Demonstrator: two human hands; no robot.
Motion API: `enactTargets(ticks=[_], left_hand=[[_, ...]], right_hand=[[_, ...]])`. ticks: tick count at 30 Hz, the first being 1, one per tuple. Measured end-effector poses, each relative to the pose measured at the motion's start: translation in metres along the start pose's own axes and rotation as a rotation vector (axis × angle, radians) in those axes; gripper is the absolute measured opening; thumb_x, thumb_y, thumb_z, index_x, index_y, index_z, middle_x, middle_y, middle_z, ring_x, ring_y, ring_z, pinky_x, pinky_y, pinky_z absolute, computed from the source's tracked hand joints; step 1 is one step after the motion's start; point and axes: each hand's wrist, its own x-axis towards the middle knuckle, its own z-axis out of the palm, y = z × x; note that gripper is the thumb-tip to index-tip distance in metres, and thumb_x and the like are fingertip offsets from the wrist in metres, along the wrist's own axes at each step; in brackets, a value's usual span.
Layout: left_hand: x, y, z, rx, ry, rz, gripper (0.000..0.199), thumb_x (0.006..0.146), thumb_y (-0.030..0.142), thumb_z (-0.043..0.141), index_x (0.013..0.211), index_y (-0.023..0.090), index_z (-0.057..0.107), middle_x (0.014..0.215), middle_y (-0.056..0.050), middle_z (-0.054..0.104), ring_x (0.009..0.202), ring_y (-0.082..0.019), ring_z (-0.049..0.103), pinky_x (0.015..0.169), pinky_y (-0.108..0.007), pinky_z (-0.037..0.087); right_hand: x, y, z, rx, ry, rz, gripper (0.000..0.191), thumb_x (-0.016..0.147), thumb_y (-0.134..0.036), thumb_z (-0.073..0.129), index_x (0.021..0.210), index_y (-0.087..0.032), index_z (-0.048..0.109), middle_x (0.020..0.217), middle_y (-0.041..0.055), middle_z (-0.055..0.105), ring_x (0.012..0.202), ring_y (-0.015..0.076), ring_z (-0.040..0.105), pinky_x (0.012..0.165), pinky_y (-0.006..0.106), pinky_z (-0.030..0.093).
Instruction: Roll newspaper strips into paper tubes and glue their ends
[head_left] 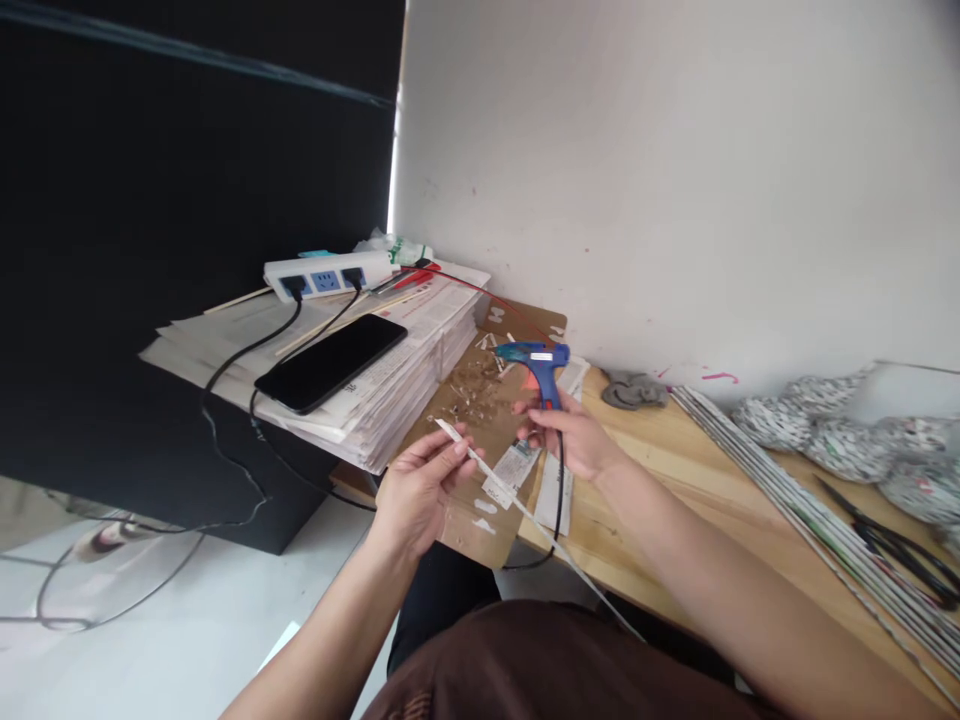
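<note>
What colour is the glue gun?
The glue gun is mostly blue, teal toward the front; the head view shows it best.

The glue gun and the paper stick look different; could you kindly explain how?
The glue gun is mostly blue; the paper stick is whitish. The glue gun is chunky, the paper stick long and slender. Both are held, by the right hand and left hand respectively.

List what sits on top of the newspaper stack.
On the newspaper stack: a black phone, a white power strip, thin sticks and something red. The newsprint directly beneath them is covered.
</note>
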Motion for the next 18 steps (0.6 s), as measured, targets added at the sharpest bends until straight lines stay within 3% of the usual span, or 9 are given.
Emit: enactTargets(ticks=[2,4,6,13,18], left_hand=[[0.002,0.003,0.001,0.010,0.009,0.015,0.032,0.066,0.015,0.079,0.096,0.011,0.071,0.083,-0.006,0.071,0.077,-0.016,0.070,0.068,-0.018,0.058],[0.003,0.006,0.003,0.018,0.009,0.033,0.033,0.065,0.017,0.080,0.097,0.012,0.071,0.081,-0.005,0.070,0.076,-0.016,0.070,0.066,-0.018,0.057],[0.005,0.007,0.006,0.029,0.003,0.047,0.034,0.065,0.018,0.080,0.097,0.013,0.071,0.082,-0.004,0.070,0.076,-0.015,0.070,0.065,-0.018,0.057],[0.004,0.007,0.016,0.072,-0.022,0.062,0.038,0.062,0.021,0.082,0.098,0.014,0.071,0.082,-0.004,0.071,0.069,-0.011,0.066,0.062,-0.018,0.055],[0.000,0.008,0.023,0.086,-0.043,0.074,0.040,0.061,0.022,0.082,0.099,0.015,0.071,0.082,-0.003,0.070,0.068,-0.010,0.064,0.062,-0.019,0.055]], right_hand=[[-0.017,-0.004,0.004,-0.024,-0.052,0.014,0.032,0.072,-0.028,0.072,0.094,-0.021,0.050,0.079,-0.0016,0.063,0.057,0.0096,0.060,0.047,0.020,0.043],[-0.031,-0.008,0.008,-0.093,-0.015,0.028,0.030,0.077,-0.039,0.068,0.090,-0.021,0.048,0.060,-0.0065,0.053,0.043,0.0067,0.048,0.038,0.018,0.033],[-0.043,-0.011,0.012,-0.162,0.016,-0.012,0.030,0.081,-0.045,0.064,0.088,-0.021,0.048,0.053,-0.0084,0.046,0.039,0.0060,0.039,0.036,0.017,0.029],[-0.084,-0.014,0.019,-0.443,0.005,-0.103,0.033,0.084,-0.046,0.060,0.098,-0.016,0.060,0.055,-0.0031,0.049,0.046,0.0095,0.043,0.042,0.022,0.037],[-0.091,-0.012,0.022,-0.685,0.056,-0.226,0.029,0.084,-0.042,0.060,0.098,-0.017,0.065,0.060,-0.0004,0.055,0.049,0.0101,0.045,0.045,0.022,0.037]])
